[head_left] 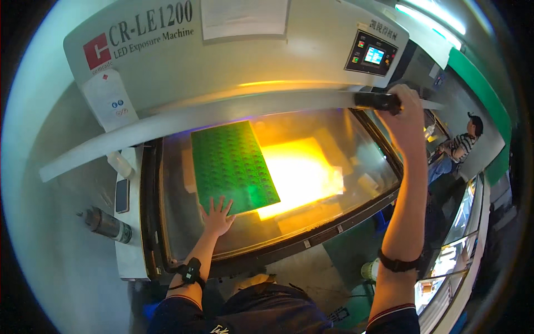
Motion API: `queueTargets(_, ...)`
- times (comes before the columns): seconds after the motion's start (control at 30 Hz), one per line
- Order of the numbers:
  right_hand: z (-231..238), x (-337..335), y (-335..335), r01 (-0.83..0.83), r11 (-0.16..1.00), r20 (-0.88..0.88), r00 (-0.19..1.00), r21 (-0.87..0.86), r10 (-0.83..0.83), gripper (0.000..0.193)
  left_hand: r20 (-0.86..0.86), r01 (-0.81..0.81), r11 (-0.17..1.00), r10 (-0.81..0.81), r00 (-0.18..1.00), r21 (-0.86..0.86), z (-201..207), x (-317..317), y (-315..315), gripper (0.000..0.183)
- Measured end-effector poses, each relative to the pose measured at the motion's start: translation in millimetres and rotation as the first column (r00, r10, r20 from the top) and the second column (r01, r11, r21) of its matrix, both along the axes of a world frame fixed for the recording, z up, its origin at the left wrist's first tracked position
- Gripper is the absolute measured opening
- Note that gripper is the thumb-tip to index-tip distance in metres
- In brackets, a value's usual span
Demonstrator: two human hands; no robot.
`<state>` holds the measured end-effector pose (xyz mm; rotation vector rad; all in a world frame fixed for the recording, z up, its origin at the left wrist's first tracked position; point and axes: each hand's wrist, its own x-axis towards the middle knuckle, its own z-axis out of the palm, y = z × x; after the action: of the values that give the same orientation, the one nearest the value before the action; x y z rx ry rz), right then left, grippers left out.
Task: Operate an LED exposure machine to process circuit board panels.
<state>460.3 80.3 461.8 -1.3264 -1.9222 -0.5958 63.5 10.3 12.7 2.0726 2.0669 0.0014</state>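
Note:
A green circuit board panel (233, 167) with rows of small printed patterns lies on the glass bed (183, 217) of a large exposure machine. My left hand (218, 218) is open, fingers spread, its fingertips at the panel's near edge. Raised at the right, my right hand (409, 108) is wrapped round a black handle (378, 102). This handle sits toward the right end of a long pale bar (222, 114) that spans the bed's far side. Bright yellow-white light (303, 172) glows through the glass to the right of the panel.
The machine's pale hood (233, 61) rises behind the bar, with a control panel (371, 54) on its right. A phone (122, 196) and a dark bottle (108, 224) are on the left side ledge. A person in a striped top (464, 146) sits farther right.

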Motion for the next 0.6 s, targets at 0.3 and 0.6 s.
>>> queueTargets(0.3, -108.9, 22.2, -94.7, -0.142, 0.99, 0.002, 0.99, -0.003, 0.142, 0.027, -0.042, 0.009, 0.977, 0.0, 0.999, 0.214, 4.7, 15.1, -25.1, 0.07)
queueTargets(0.6, -283.0, 48.8, -152.2, 0.296, 0.525, 0.467, 0.854, -0.797, 0.227, 0.039, 0.771, 0.534, 0.787, -0.536, 0.343, 0.309, 25.2, 175.2, -150.4, 0.043)
